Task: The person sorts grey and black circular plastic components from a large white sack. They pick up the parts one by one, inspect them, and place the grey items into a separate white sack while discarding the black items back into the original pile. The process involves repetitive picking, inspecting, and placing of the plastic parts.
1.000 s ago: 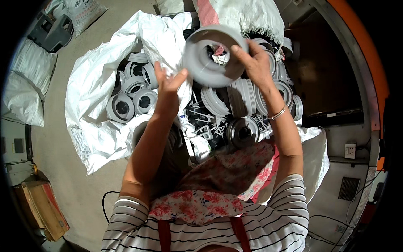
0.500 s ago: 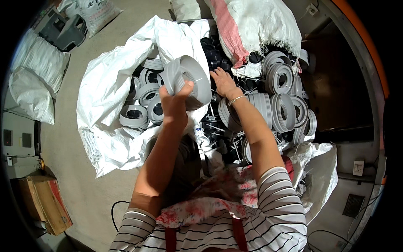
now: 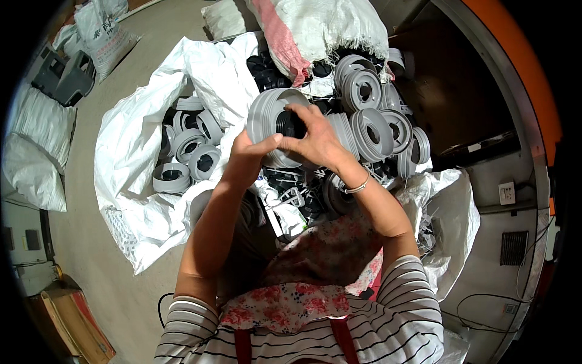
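Note:
My left hand (image 3: 247,159) grips the near left side of a grey ribbed plastic ring (image 3: 260,118), its thumb over the rim. My right hand (image 3: 322,139) pinches a round black plastic insert (image 3: 288,124) with fingers and thumb, at the opening of the ring. Whether the insert is seated cannot be made out. Left of my hands, an open white sack (image 3: 130,124) contains several grey rings, some with black centres. Stacked grey rings (image 3: 371,134) lie to the right. More black parts (image 3: 264,74) are heaped beyond my hands.
A full white sack with a pink stripe (image 3: 339,30) stands at the far side of the pile. Another open sack (image 3: 454,224) is at the right. Filled sacks (image 3: 45,121), a grey plastic step stool (image 3: 66,79) and a cardboard box (image 3: 76,321) line the left.
My right hand has come back from the black parts to the ring, with a black insert. My left hand's ring has turned and moved slightly. The view has shifted to the right.

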Tool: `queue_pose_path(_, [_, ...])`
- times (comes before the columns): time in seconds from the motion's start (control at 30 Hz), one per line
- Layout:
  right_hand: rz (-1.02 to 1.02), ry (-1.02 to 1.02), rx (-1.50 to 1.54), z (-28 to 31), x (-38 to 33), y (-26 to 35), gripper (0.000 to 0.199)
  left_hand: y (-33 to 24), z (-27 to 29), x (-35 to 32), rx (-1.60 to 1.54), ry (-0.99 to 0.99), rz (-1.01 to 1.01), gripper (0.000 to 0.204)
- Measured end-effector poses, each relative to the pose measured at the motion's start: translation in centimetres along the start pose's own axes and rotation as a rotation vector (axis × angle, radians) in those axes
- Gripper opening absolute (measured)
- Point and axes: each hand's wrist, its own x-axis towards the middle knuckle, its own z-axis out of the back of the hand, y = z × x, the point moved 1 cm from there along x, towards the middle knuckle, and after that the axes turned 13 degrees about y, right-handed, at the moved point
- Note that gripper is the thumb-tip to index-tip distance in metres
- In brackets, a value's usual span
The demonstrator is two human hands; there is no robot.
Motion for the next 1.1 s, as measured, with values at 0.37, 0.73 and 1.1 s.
queue_pose_path(0.37, [0.369,-0.024,-0.314,-0.6,-3.7,-2.0,0.069,0.7,-0.3,-0.3,0.039,0.032,0.193,0.048])
queue_pose_path(0.73, [0.048,-0.070,0.292,-1.1,-2.7,-5.2,0.076,2.0,-1.7,0.6,0.462,0.023,0.036,0.028])
queue_pose_path(1.1, [-0.757,-0.127,-0.310,7.1,-4.3,-12.0,0.086,-1.6,0.7,0.2,0.908,-0.670,-0.307,0.091])
